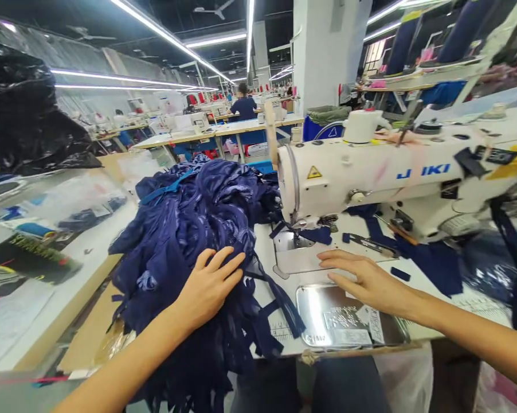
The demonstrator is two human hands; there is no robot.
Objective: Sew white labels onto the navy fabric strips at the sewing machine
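Note:
My left hand (213, 282) rests on a big heap of navy fabric pieces (185, 229), its fingers spread over the cloth. Strips from the heap hang down over the table's front edge. My right hand (361, 281) is held over the bed of a white sewing machine (322, 178), fingers stretched out and nothing visible in them. Just beyond its fingertips, a small navy scrap (316, 235) lies by the needle area. A pair of thread snips (365, 242) lies behind the right hand. Below that hand is a shiny metal cover plate (344, 327) set in the tabletop.
More navy cloth (434, 264) lies right of the machine. A black plastic bag (26, 109) bulges at upper left, above a side table (78, 287) with papers and bags. A blue bin (318, 127) stands behind the machine. Farther off, a person (243, 106) sits among other workstations.

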